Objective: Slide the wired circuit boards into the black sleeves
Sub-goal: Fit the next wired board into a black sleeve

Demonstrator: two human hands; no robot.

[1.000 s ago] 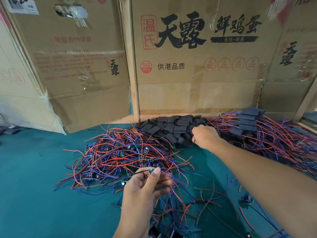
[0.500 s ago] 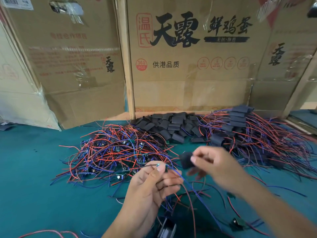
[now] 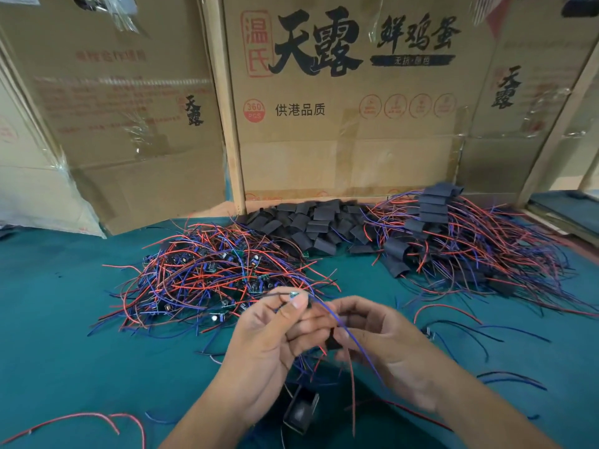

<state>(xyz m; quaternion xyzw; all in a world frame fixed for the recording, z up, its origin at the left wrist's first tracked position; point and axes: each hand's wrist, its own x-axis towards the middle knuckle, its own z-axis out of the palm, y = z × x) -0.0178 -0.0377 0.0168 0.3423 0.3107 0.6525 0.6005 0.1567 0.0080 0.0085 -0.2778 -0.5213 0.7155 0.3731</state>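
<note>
Two hands meeting low over the green table (image 3: 64, 319), in front of the tangle of loose boards (image 3: 207, 280) — the landmark for all that follows. Left hand (image 3: 272, 345) just nearer than that tangle, thumb and forefinger pinched on a small circuit board (image 3: 293, 294) held up at the fingertips, a black lead running off to the left. Right hand (image 3: 385, 341) touching the left, to the right of the tangle's near edge, fingers curled round a black sleeve (image 3: 332, 341) of which only a dark sliver shows between the two palms. Blue wire (image 3: 353, 341) and a red one trailing from the board down across the right hand — blurred, so cannot tell whether the board's end sits inside the sleeve. Heap of empty black sleeves (image 3: 311, 222) beyond and to the right of the tangle, against the foot of the cardboard boxes (image 3: 356, 131). Further right again, well apart from the tangle, a pile of sleeved boards (image 3: 453, 241) with red and blue wires fanning out. Nearer than the tangle, below the wrists, a small black box-like part (image 3: 299, 413). Stray red wire (image 3: 97, 419) lying at the table's near left edge.
</note>
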